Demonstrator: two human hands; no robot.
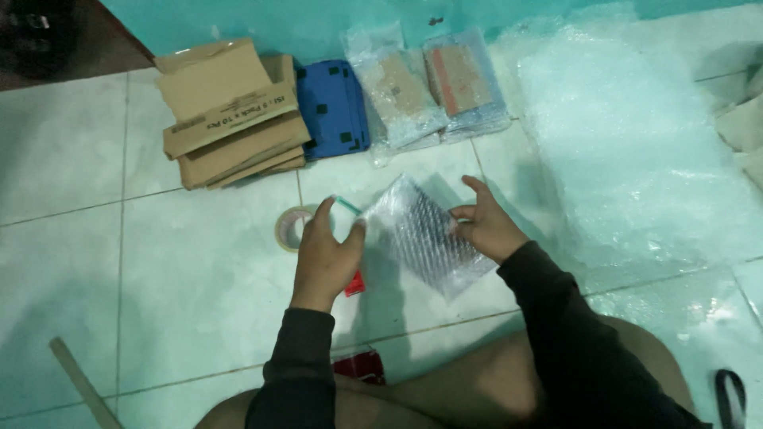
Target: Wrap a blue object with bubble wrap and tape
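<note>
Left hand: the left hand (324,253) is raised over the tiled floor (199,262), fingers curled, thumb and forefinger pinched on the left edge of the bubble-wrapped item (425,234); a small teal strip (346,206) shows at the fingertips.
Right hand: the right hand (486,225) grips the right edge of the same item, thumb on the near face, forefinger lifted and partly extended.
Held item: a flat, dark rectangular object wrapped in clear bubble wrap, held tilted between both hands, above the floor, centre of the scene.
Sleeves: both forearms wear dark long sleeves (556,318).
Tape roll: a tape roll (291,229) lies flat on the floor just left of the left hand, partly hidden by it.
Red object: a small red object (354,284) lies on the floor below the left hand; another red piece (359,366) lies nearer, by the knees.
Bubble wrap sheet: a large bubble wrap sheet (636,151) is spread over the floor to the right, reaching the far wall.
Wrapped parcels: two wrapped parcels (429,87) lie far centre, side by side.
Blue case: a blue case (332,107) lies just left of the parcels.
Cardboard stack: a stack of flattened cardboard boxes (230,115) lies far left, touching the blue case.
Stick: a pale stick (79,381) lies near left.
</note>
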